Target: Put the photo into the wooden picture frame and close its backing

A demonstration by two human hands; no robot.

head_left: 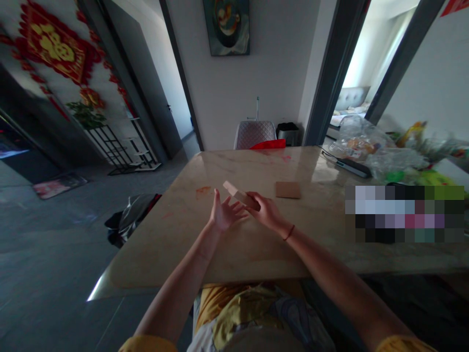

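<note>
Wooden block (238,193) sits tilted in my right hand (264,211), its free end angled up and to the left, just beyond the fingertips of my left hand (224,213). My right fingers (256,204) are clamped around the block's near end. My left hand lies palm up with its fingers (236,209) spread apart; I cannot tell whether their tips touch the block.

Both hands hover over a marble worktop (176,230). To the right of the fingers, a square of brown cardboard (287,189) lies flat on the stone, and a red thread bracelet (289,232) circles my right wrist behind them. Orange smears (203,191) mark the marble to their left. Well beyond the fingers, a red cloth (267,144) lies at the far edge, in front of a quilted chair (254,134). Farther right are a black device (351,167) and crumpled clear plastic bags (361,142). A pixelated patch hides part of that side. Left of the fingers, a black and silver bag (132,217) sits beside the worktop's edge.
</note>
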